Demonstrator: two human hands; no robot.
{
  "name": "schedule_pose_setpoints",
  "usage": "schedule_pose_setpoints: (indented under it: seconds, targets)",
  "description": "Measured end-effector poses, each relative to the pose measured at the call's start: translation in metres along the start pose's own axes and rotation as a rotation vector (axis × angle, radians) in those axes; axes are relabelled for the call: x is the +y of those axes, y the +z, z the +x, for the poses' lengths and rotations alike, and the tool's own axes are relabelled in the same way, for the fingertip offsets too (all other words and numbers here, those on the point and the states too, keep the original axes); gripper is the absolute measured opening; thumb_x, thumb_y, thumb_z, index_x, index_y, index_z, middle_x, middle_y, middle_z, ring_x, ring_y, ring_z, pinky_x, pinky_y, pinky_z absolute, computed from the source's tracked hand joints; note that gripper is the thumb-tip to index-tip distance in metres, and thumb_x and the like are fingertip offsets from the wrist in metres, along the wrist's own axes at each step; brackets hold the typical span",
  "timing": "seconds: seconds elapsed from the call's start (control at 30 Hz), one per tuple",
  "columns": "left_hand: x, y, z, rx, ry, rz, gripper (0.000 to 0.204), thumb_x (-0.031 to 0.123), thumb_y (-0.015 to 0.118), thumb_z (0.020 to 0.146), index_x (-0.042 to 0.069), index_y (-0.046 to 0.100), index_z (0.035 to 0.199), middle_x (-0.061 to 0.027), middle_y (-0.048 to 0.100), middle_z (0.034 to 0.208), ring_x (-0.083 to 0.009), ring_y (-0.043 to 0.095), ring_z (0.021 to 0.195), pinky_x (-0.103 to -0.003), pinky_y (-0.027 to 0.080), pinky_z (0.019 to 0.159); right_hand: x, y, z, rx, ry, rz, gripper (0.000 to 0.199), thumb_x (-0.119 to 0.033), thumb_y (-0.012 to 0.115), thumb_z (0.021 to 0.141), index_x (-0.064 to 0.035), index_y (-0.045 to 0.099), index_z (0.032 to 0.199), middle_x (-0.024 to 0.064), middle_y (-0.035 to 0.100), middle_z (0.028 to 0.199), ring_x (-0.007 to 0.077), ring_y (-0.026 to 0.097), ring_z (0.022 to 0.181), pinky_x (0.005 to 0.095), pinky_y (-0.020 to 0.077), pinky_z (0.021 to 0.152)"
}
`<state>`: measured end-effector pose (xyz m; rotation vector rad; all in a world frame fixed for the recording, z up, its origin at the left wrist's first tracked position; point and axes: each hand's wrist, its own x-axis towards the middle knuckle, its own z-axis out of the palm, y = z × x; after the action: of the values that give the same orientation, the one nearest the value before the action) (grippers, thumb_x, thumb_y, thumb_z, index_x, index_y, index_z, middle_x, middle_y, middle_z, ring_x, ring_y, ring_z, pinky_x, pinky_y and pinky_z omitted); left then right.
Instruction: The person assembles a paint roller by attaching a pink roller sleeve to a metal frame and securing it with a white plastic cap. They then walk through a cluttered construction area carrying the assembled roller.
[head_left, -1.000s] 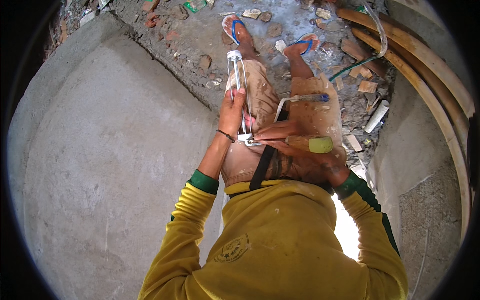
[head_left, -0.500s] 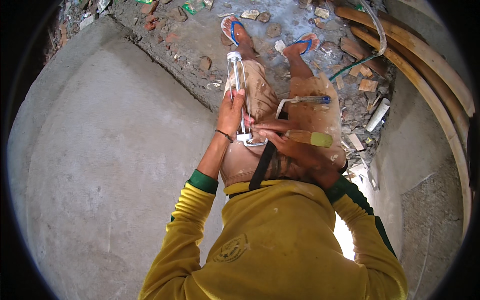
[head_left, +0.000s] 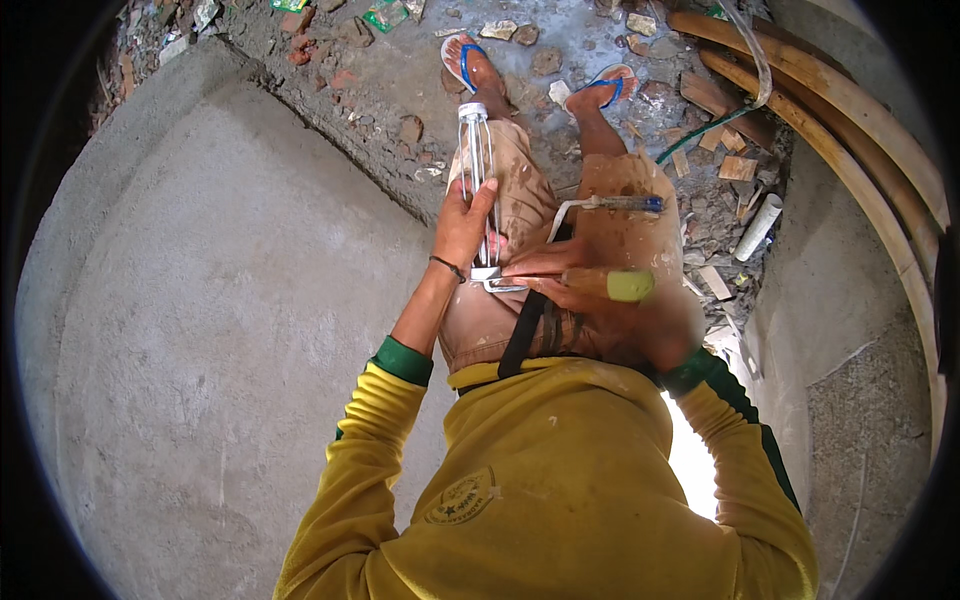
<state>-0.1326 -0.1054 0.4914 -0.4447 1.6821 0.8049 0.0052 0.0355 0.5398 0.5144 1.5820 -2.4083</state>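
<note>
My left hand (head_left: 464, 226) is closed around the wire cage of a paint roller frame (head_left: 476, 140), held lengthwise over my thigh with no roller sleeve on it. The frame's bent white rod runs past my right hand to a dark handle (head_left: 630, 203) with a blue end, over my other thigh. My right hand (head_left: 568, 287) grips a slim hand tool with a brownish handle and a yellow-green end (head_left: 630, 286). This tool's thin front part points at the cage's near end cap; its exact kind is hidden by my fingers, and I cannot tell whether it touches.
To the left is a broad grey concrete surface (head_left: 230, 270). Rubble and wood scraps (head_left: 738, 168) lie around my sandalled feet. Long curved wooden strips (head_left: 850, 150) lean along the right side, near a short white pipe (head_left: 758, 227) and a green cord (head_left: 705, 130).
My right hand and its tool have shifted slightly left, toward the cage's near end, with the forearm blurred. The roller frame has turned a little in my left hand, which stays in place.
</note>
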Motion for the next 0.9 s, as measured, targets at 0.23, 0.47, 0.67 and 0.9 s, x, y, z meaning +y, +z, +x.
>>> schedule_pose_setpoints:
  seconds: [0.23, 0.47, 0.67, 0.9]
  targets:
    - [-0.011, -0.004, 0.006, 0.005, 0.055, 0.03, 0.032, 0.029, 0.063, 0.091, 0.003, 0.048, 0.102, -0.003, 0.055, 0.073, -0.0139, 0.058, 0.049, -0.027, 0.048, 0.04, 0.032, 0.016, 0.006, 0.309, -0.155, -0.355, 0.018, -0.007, 0.064, 0.085, -0.0006, 0.067, 0.101, 0.0122, 0.069, 0.097, 0.0249, 0.067, 0.089, 0.0315, 0.053, 0.078]
    - [-0.004, 0.0, 0.001, -0.084, -0.005, -0.339, 0.025, 0.014, 0.062, 0.091, 0.006, 0.043, 0.104, -0.0099, 0.062, 0.084, -0.0226, 0.068, 0.065, -0.029, 0.054, 0.046, -0.02, 0.0, -0.019, 0.218, 0.407, 0.051, 0.02, -0.013, 0.062, 0.089, -0.0026, 0.068, 0.104, 0.0103, 0.069, 0.102, 0.0192, 0.066, 0.091, 0.0285, 0.0516, 0.08]
    - [0.007, 0.002, 0.0, -0.114, 0.022, -0.276, 0.028, 0.012, 0.064, 0.09, 0.009, 0.041, 0.105, -0.0093, 0.061, 0.071, -0.017, 0.058, 0.047, -0.028, 0.049, 0.041, 0.015, -0.001, -0.022, 0.108, 0.046, 0.058, 0.023, -0.015, 0.06, 0.091, -0.0007, 0.067, 0.107, 0.0119, 0.069, 0.104, 0.0213, 0.065, 0.094, 0.0317, 0.0509, 0.084]
    - [0.006, 0.005, -0.001, -0.084, 0.029, -0.185, 0.029, 0.017, 0.064, 0.09, 0.011, 0.04, 0.105, -0.0058, 0.057, 0.066, -0.0148, 0.054, 0.044, -0.026, 0.044, 0.038, 0.002, -0.012, -0.016, 0.036, -0.074, 0.02, 0.021, -0.013, 0.063, 0.089, 0.0009, 0.067, 0.104, 0.014, 0.069, 0.1, 0.0207, 0.066, 0.094, 0.0317, 0.0513, 0.082]
